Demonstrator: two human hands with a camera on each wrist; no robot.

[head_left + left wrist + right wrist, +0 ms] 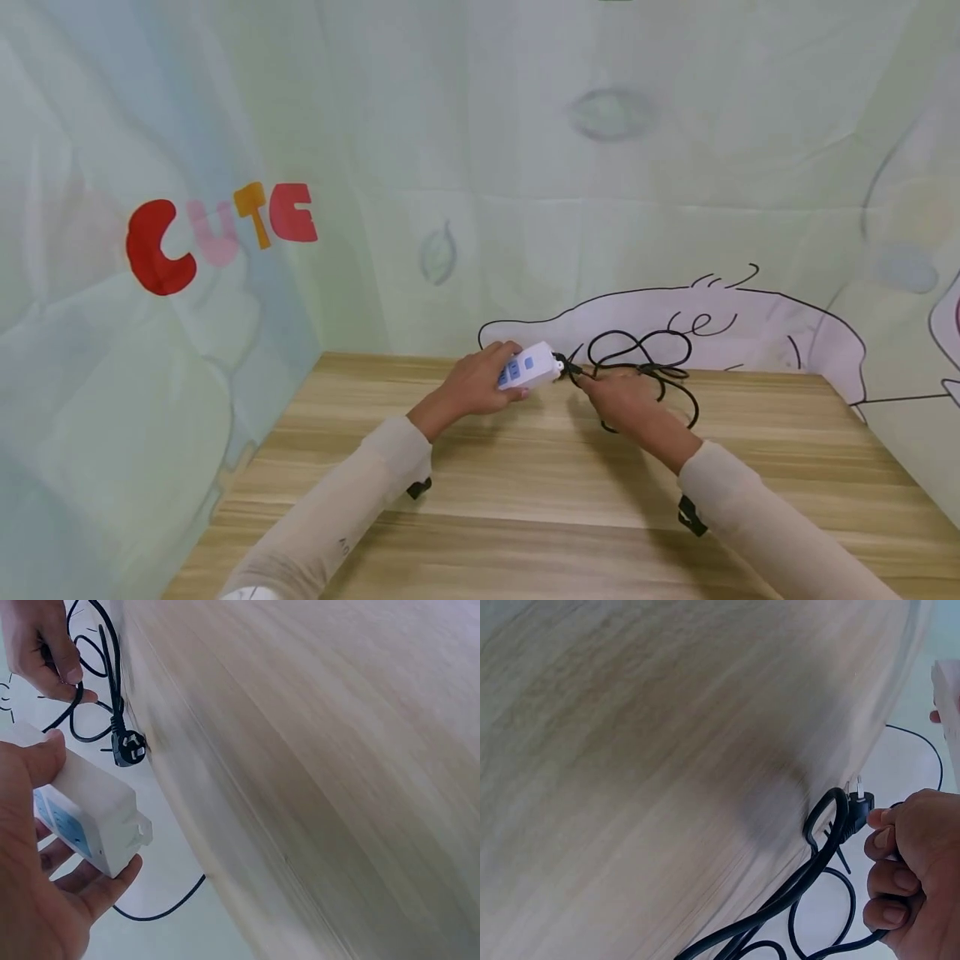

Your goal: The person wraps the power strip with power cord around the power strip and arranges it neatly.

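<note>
My left hand (483,382) grips a white power strip (534,364) with blue socket faces, thumb on one side and fingers round the other. In the left wrist view the power strip (94,795) is tilted, its end with a small hanging tab towards the camera. My right hand (630,406) holds the black power cord (686,392) close to the strip's end, fingers curled round it in the right wrist view. Loose loops of the cord lie about the right hand. The black plug (129,748) hangs near the table edge, between the hands, with its prongs showing.
Beneath both hands is a wood-grain table (525,500). Behind it hangs a pale printed curtain (465,167) with cartoon drawings, and the letters CUTE (161,250) appear at the left. Dark wrist straps (690,515) sit under the sleeves.
</note>
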